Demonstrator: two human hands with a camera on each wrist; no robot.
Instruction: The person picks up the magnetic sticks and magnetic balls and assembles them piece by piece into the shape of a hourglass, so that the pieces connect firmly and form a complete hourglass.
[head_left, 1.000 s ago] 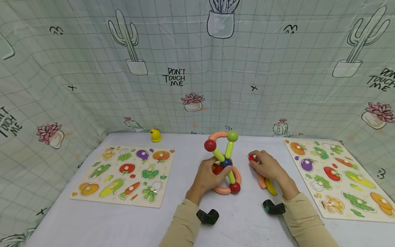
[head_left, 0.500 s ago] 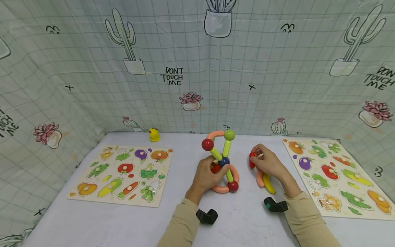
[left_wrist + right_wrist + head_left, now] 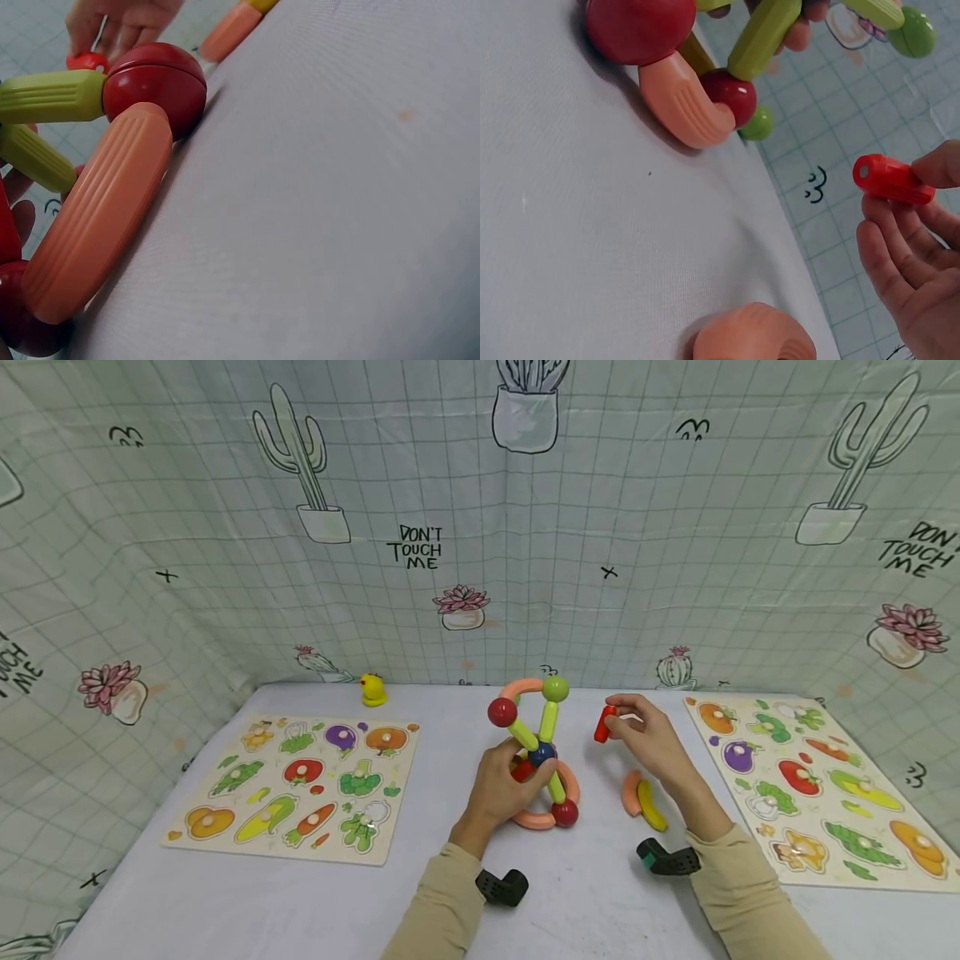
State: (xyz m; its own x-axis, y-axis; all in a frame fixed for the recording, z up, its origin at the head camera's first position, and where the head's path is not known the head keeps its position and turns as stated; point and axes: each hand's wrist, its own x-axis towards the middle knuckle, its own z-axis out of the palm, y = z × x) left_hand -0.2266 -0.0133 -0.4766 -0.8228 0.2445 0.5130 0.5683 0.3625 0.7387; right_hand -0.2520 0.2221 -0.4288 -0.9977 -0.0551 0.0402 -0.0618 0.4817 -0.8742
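A magnetic stick-and-ball structure stands upright mid-table, made of light green, red and orange rods joined by red, green and dark blue balls. My left hand grips it around the middle, near the dark blue ball. Between thumb and fingertips my right hand pinches a short red rod, held above the table to the right of the structure. The right wrist view shows a round metal-like spot on the end of that red rod. Below the right hand lie a curved orange rod and a curved yellow rod, side by side.
Wooden vegetable puzzle boards lie on both sides, one at left and one at right. A yellow toy duck sits near the back edge. Behind the table hangs a printed cloth. Black trackers are at both wrists.
My right hand has lifted the red rod off the table beside the curved rods and tilted it. The left hand keeps its grip on the structure, which stays in place.
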